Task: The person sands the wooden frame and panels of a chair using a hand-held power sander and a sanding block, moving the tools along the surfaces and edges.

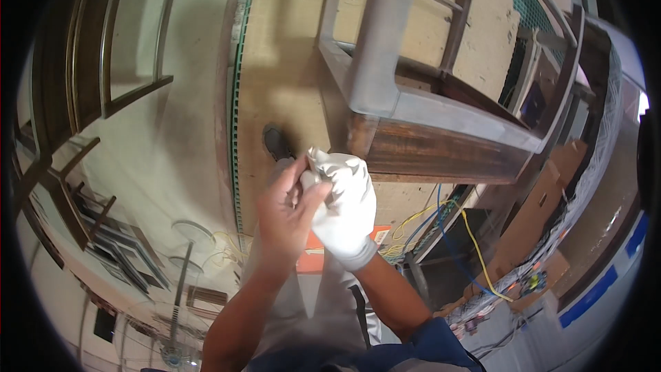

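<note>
Your left hand [284, 203] is bare, its thumb and curled fingers drawn together on the bunched fabric at the left edge of a white glove [352, 189]. That glove covers your right hand [344, 224], and its greyish cuff sits around your right wrist; under the cloth, you cannot tell how the fingers of that hand are set. The two hands meet in front of your body, near the middle of the view, with the glove between them and its loose, creased part toward the far side.

Just beyond the glove and to the right stands a wooden furniture frame [441, 151], with grey rails above a dark brown panel. It rests on the tan floor [296, 41], where a dark shoe [277, 141] shows just left of it. Below your hands are your pale trousers [310, 324], with an orange-red patch [310, 262] showing beside the glove. On the near right lie a yellow cable [475, 241] and a blue cable [444, 241], left of a brown cardboard sheet [533, 210]. Well apart on the far left stand dark brown wooden pieces [88, 62].
</note>
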The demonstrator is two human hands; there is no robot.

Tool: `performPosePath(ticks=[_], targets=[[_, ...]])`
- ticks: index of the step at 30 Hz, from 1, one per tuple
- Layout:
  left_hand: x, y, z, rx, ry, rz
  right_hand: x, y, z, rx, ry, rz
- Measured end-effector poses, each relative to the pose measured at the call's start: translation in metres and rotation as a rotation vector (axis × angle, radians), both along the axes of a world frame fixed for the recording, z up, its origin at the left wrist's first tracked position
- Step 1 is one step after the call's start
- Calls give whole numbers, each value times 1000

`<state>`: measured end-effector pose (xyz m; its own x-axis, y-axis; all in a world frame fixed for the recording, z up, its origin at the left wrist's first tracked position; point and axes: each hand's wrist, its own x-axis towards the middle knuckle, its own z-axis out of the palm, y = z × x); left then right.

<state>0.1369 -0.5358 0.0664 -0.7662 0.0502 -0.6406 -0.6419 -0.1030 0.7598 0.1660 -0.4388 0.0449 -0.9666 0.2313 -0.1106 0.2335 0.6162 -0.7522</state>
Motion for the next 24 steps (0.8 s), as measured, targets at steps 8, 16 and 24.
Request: performPosePath(ticks=[8,16,24], targets=[[-53,-6,-82,235,-178,80,-87,95,-1,156,204,-370],[-62,23,-114,-81,-6,86,-113,133,-52,573,-87,-246],[-51,28,-124,-3,-150,-2,-110,138,-48,574,-150,-140]])
